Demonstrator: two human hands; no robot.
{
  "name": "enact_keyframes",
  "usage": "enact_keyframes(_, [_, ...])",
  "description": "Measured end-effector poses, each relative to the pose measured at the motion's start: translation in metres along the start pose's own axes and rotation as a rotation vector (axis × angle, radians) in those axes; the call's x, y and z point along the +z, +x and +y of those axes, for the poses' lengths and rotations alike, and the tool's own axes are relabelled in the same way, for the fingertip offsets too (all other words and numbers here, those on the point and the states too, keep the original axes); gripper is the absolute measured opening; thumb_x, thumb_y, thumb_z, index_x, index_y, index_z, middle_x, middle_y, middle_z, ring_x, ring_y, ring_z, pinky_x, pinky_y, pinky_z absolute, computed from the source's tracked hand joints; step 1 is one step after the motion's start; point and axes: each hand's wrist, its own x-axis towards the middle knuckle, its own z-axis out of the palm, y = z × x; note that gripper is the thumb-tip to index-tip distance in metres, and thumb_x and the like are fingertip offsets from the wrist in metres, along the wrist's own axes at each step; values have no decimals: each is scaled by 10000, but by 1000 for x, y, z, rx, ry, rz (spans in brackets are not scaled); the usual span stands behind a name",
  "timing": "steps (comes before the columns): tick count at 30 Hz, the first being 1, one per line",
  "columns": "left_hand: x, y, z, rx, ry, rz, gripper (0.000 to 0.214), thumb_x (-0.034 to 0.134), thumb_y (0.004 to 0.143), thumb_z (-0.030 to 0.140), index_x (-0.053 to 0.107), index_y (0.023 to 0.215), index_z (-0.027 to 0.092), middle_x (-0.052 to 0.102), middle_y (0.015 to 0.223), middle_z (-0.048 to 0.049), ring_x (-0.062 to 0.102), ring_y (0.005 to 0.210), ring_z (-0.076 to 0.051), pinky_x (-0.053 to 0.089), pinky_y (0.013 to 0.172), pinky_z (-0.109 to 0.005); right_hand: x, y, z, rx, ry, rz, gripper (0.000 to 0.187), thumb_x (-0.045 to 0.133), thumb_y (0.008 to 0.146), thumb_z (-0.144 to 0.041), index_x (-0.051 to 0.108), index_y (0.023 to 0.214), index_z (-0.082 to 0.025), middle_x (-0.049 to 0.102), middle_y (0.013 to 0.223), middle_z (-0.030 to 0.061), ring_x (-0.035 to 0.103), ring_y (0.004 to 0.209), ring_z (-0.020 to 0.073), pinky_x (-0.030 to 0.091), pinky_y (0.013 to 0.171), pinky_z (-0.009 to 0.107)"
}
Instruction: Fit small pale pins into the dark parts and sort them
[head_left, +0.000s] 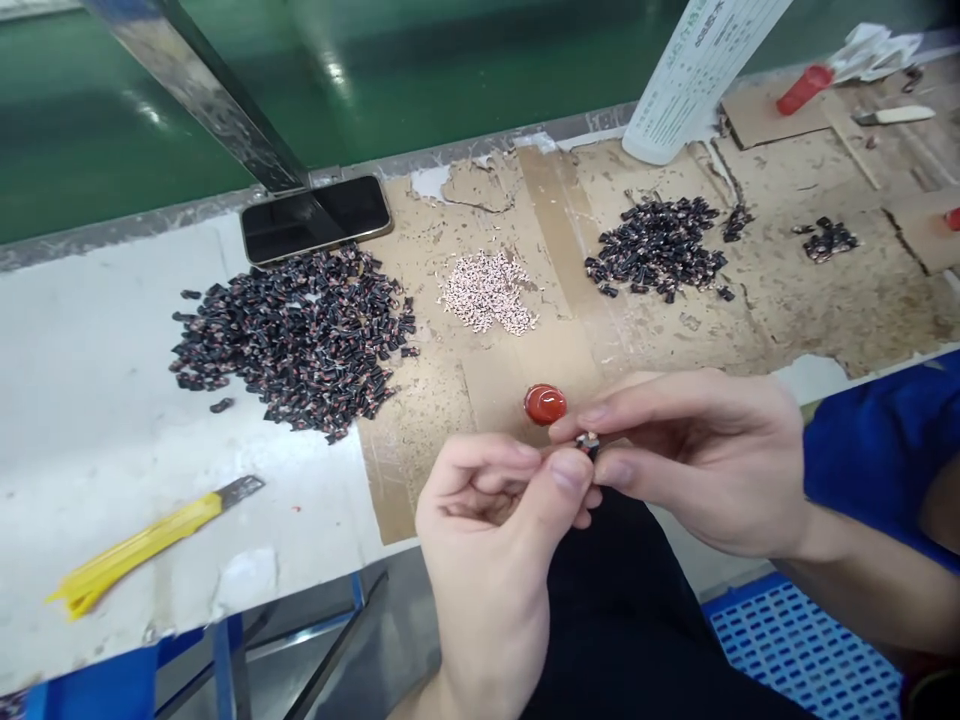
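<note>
Both my hands meet just below the table's front edge. My left hand [491, 515] is curled, thumb and fingers pinched together beside a tiny dark part with copper winding [588, 443]. My right hand [697, 455] pinches that small part between thumb and forefinger. A red blob of glue-like stuff [545, 404] sits on the cardboard just above my fingertips. A big heap of small dark wound parts [296, 335] lies at the left, a pile of tiny pale pieces [487, 292] in the middle, and a smaller dark heap [658, 247] at the right.
A yellow utility knife [142, 545] lies on the white table at the left front. A phone [315, 217] rests at the back by a metal bar. A white bottle [694, 70] and a red cap [804, 89] stand far right. A blue crate [802, 650] sits below.
</note>
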Motion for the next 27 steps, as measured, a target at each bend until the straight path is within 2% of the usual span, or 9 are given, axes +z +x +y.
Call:
enact_keyframes(6, [2,-4,3,36,54,42,214,921,767,252,709,767,276,771,634,107,763,570,-98,616,534,-131,2,1,-5,-10,59,-30,370,784,848,-20,800,1155,-226,833,988,46,813,745,167,706,645,246])
enact_keyframes(10, [0,-5,4,44,126,20,261,922,770,311,666,766,262,767,628,89,756,541,-126,608,491,-166,4,2,-6,-16,87,-49,368,780,860,-37,796,1170,-233,831,940,41,805,717,163,697,614,240])
enact_keyframes(17, [8,-11,6,-37,53,91,247,917,770,323,678,810,277,732,598,123,728,543,-75,596,561,-127,5,3,-7,-59,65,-47,386,794,835,-18,795,1168,-214,813,961,52,783,676,155,695,600,258])
enact_keyframes(20, [6,-9,6,-27,81,-10,201,874,824,347,686,872,292,706,578,122,672,495,-56,586,570,-121,4,1,-8,-95,-30,11,461,816,780,12,803,1155,-256,800,968,31,772,682,166,714,651,303])
enact_keyframes(22, [3,-6,5,-9,116,-69,183,840,861,363,676,897,290,717,606,106,643,476,-56,572,549,-125,4,0,-9,-113,-86,29,514,831,754,13,800,1164,-295,794,939,15,761,679,173,711,630,309])
enact_keyframes(25, [-2,-5,4,-14,116,-84,150,799,900,370,671,918,295,702,588,106,613,460,-48,544,537,-113,5,1,-13,-142,-148,23,533,849,753,-1,788,1187,-303,793,895,3,743,652,154,691,586,279])
enact_keyframes(27, [-4,-6,2,-7,93,-91,127,790,911,357,679,925,295,694,568,106,592,440,-39,522,520,-99,6,3,-16,-178,-225,17,463,862,771,-42,794,1166,-274,793,858,3,739,660,142,681,608,263])
